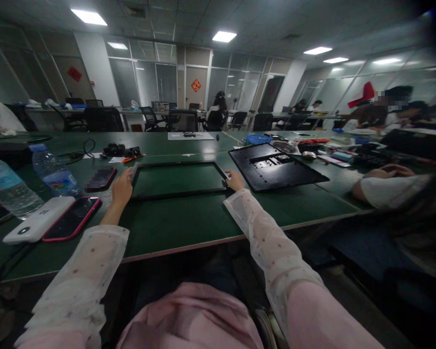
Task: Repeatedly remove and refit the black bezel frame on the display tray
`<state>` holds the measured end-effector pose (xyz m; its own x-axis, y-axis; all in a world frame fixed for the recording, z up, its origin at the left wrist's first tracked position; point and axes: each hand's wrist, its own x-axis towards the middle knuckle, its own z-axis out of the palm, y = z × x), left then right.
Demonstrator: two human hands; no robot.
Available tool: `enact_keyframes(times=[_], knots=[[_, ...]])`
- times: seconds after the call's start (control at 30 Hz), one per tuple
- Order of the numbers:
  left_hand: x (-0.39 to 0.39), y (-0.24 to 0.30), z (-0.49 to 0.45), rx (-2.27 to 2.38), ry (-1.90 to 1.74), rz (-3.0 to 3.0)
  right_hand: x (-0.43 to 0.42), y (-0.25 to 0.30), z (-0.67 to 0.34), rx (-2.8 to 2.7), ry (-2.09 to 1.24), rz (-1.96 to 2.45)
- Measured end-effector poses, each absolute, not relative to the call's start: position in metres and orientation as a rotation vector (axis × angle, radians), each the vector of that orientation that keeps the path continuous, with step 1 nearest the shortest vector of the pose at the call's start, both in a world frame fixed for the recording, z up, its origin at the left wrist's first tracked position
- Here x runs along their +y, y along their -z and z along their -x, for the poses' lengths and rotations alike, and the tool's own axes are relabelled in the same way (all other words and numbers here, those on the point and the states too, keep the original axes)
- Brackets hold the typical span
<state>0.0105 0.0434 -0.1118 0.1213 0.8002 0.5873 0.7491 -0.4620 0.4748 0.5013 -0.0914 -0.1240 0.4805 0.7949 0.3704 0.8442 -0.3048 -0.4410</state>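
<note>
A thin black rectangular screen bezel [181, 195] lies in front of me, with the green tabletop showing through its middle. My left hand [122, 188] has its fingers bent against the bezel's left side. At the opposite short side, my right hand [235, 181] pinches the edge between thumb and fingers. Just past that hand is a black flat panel [276, 169], tilted in view, with an opening in it that shows metal parts. The undersides of both hands are hidden.
Left of me are two water bottles [54, 172], a white power bank [39, 220], a red-edged phone [72, 218] and another phone [101, 178]. Cables and dark parts [119, 150] lie farther back. A blue basket [257, 139] stands behind the panel; a co-worker's arm [385, 186] rests at right.
</note>
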Motion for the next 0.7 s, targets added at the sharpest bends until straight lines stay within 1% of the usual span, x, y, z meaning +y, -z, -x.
enact_keyframes(times=[0.07, 0.13, 0.23, 0.3, 0.43, 0.5, 0.63, 0.7], knots=[[0.044, 0.112, -0.010, 1.573, -1.283, -2.342, -0.087, 0.126, -0.507, -1.349, 0.041, 2.089], [0.045, 0.112, -0.010, 1.649, -1.236, -2.381, -0.084, 0.128, -0.510, -1.353, -0.006, 2.041], [0.046, 0.112, -0.009, 1.720, -1.029, -2.446, -0.083, 0.129, -0.511, -1.333, -0.023, 1.983], [0.046, 0.111, -0.009, 1.663, -0.946, -2.441, -0.084, 0.130, -0.510, -1.297, -0.009, 1.962], [0.048, 0.112, -0.011, 1.532, -1.071, -2.355, -0.088, 0.128, -0.509, -1.183, 0.038, 1.959], [0.048, 0.114, -0.013, 1.411, -1.073, -2.386, -0.090, 0.126, -0.509, -1.125, 0.055, 1.972], [0.039, 0.114, -0.022, 1.221, -0.862, -2.431, -0.094, 0.122, -0.510, -1.023, 0.062, 1.998], [0.032, 0.113, -0.027, 1.194, -0.823, -2.385, -0.097, 0.119, -0.509, -0.963, 0.054, 2.011]])
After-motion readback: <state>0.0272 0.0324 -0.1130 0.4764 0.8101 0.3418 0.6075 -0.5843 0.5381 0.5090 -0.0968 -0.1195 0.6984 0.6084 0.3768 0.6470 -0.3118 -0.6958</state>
